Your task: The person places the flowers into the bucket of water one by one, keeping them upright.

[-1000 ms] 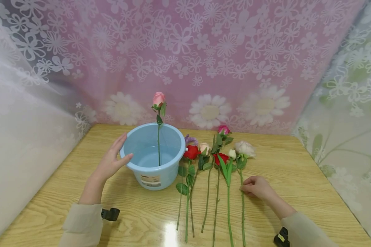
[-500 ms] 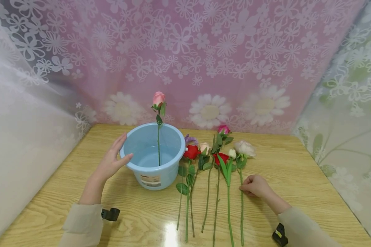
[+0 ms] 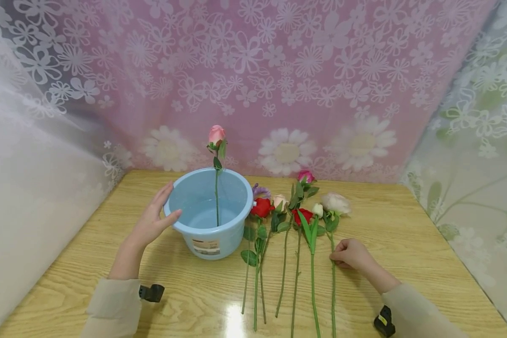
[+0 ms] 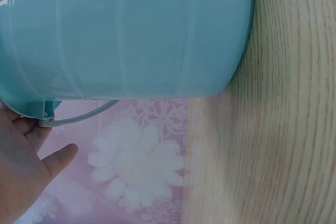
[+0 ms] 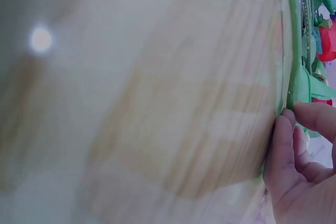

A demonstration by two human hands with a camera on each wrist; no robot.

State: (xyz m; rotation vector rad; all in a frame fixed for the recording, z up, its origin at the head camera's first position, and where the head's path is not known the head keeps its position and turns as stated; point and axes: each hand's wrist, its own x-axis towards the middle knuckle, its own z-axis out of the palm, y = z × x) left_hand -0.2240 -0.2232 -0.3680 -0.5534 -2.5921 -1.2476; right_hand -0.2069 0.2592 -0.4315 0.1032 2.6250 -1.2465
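Observation:
A light blue bucket [image 3: 207, 241] stands on the table with one pink rose [image 3: 217, 135] upright in it, its stem reaching down inside. My left hand [image 3: 149, 220] rests against the bucket's left rim, fingers outside and thumb stretched toward the front; in the left wrist view, this hand [image 4: 23, 169] is beside the handle's joint. On the right, my right hand [image 3: 352, 256] pinches the green stem of a large white flower [image 3: 335, 203] between thumb and fingers. In the right wrist view, the stem [image 5: 295, 40] runs up from the fingertips, close to the tabletop.
Between bucket and right hand lie several flowers: red roses [image 3: 262, 208] [image 3: 302, 217], a cream rose [image 3: 280, 202], a purple flower [image 3: 260, 191], a magenta rose [image 3: 306, 176] and a white bud [image 3: 317, 210]. A pink floral curtain [image 3: 279, 94] hangs behind the wooden table [image 3: 194, 300].
My right hand has shifted slightly, and the white flower's stem and head have moved a little to the right with it. The left hand and bucket stay in place.

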